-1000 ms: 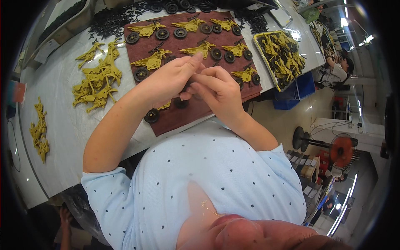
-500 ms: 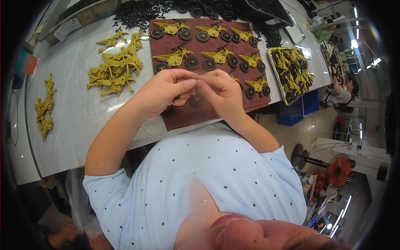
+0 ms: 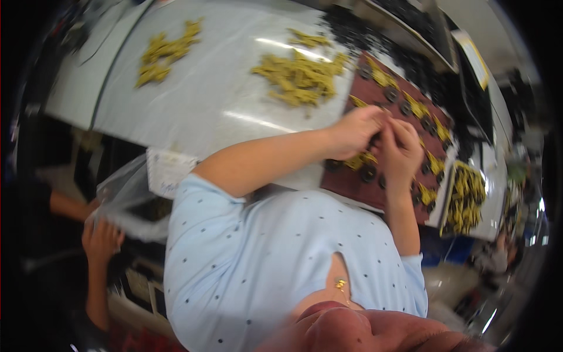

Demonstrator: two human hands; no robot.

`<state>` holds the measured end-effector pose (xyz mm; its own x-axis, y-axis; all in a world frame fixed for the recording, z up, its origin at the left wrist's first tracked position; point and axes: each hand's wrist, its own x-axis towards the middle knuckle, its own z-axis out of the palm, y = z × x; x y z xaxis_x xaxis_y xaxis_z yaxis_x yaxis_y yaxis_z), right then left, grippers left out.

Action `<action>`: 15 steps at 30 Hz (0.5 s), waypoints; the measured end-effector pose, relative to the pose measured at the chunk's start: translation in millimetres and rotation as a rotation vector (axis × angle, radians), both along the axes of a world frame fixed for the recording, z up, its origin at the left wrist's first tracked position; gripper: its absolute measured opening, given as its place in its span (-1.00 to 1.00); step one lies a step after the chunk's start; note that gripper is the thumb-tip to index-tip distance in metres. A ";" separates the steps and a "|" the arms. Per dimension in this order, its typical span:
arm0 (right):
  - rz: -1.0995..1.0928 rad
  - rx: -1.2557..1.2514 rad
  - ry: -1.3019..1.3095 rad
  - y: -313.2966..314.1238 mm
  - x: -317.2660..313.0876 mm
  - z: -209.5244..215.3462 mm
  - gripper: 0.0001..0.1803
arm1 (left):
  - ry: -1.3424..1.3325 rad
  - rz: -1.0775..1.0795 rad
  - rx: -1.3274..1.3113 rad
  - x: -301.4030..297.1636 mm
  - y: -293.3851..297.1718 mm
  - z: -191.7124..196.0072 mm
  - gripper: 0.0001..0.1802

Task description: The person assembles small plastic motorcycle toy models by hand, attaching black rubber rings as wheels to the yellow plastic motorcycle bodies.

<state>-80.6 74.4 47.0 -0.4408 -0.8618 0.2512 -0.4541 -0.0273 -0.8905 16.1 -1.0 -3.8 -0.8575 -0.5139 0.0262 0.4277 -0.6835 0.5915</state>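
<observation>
While your left hand (image 3: 358, 130) and right hand (image 3: 402, 154) pinch one yellow part (image 3: 362, 159) together, many yellow pieces (image 3: 299, 76) at ten o'clock wait unassembled.

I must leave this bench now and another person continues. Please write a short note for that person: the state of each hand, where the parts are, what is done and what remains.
Left hand and right hand: fingertips meet above the dark red mat; any small part pinched between them is too hidden and blurred to confirm.
Parts: yellow pieces with black wheels lie on the mat. Loose yellow pieces are piled on the white table; more fill a tray to the right.
Done: several yellow pieces on the mat have wheels beside them.
Left: the piles and the tray are still full.
</observation>
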 end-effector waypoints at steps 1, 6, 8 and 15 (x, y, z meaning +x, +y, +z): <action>-0.006 0.010 -0.142 -1.6 1.4 2.1 -0.86 | -0.010 0.015 0.001 -3.2 -1.4 -4.7 -0.67; 0.001 -0.144 0.271 -8.5 -1.5 -13.5 -0.84 | 0.061 0.087 0.160 -6.9 9.2 -3.7 -0.68; 0.006 -0.203 0.635 -12.8 -3.6 -13.8 -0.82 | -0.108 0.157 0.281 -7.7 11.7 4.9 -0.68; 0.013 -0.036 0.103 -13.3 -7.3 -16.4 -0.86 | -0.052 0.228 0.182 -18.4 10.3 -3.9 -0.66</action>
